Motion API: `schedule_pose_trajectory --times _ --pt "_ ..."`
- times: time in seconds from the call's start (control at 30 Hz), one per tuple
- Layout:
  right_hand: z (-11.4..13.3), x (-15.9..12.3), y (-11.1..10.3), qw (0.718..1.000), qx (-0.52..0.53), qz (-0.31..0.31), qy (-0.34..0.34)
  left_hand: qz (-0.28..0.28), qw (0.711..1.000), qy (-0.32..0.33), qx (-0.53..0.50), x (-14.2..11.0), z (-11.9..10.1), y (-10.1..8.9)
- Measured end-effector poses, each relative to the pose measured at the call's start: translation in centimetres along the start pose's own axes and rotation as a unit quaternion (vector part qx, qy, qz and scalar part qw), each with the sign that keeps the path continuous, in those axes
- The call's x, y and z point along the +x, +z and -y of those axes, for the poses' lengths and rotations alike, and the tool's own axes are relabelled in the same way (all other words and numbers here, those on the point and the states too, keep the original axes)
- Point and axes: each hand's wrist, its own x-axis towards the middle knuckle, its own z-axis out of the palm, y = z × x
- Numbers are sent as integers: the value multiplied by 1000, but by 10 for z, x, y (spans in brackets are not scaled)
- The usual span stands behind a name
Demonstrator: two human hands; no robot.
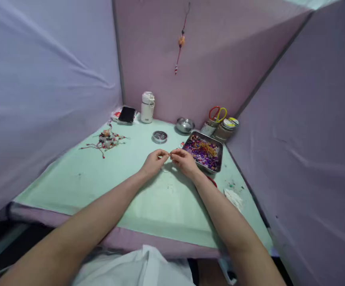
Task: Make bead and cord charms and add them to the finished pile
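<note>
My left hand (154, 162) and my right hand (184, 161) meet over the middle of the table, fingertips almost touching. Both are closed in a pinch. What lies between the fingers is too small to make out. A faint thin loop, perhaps of thread (165, 170), shows just below the fingertips. Close beside my right hand stands a metal tray (221, 153) filled with purple, clear and orange beads (200, 153) and a tangle of yellow-orange strands (207, 149). Partly hidden under my right forearm is a red-handled item (212, 182).
Beaded strings (108, 139) lie in a pile at left. Behind are a black phone (127, 114), a white bottle (147, 107), a small round dish (159, 137), a metal bowl (185, 125), scissors (218, 114) and a jar (226, 129). White threads (233, 198) lie at right. A beaded pendant (181, 41) hangs behind.
</note>
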Motion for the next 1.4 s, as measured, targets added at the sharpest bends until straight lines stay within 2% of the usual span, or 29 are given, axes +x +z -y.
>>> schedule_pose_trajectory --times 0.2,0.6,1.0,1.4 --pt "0 0 0 1000 2 0 1 2 999 -15 -36 1 -4 0" --pt "-1 -1 -2 1000 2 14 3 28 992 -48 -109 2 3 1" --pt "-4 0 -4 1000 -18 25 -6 25 990 -83 -113 -1 -8 -1" --pt "-3 0 -3 1000 -6 21 -3 15 988 -76 -130 1 -4 0"
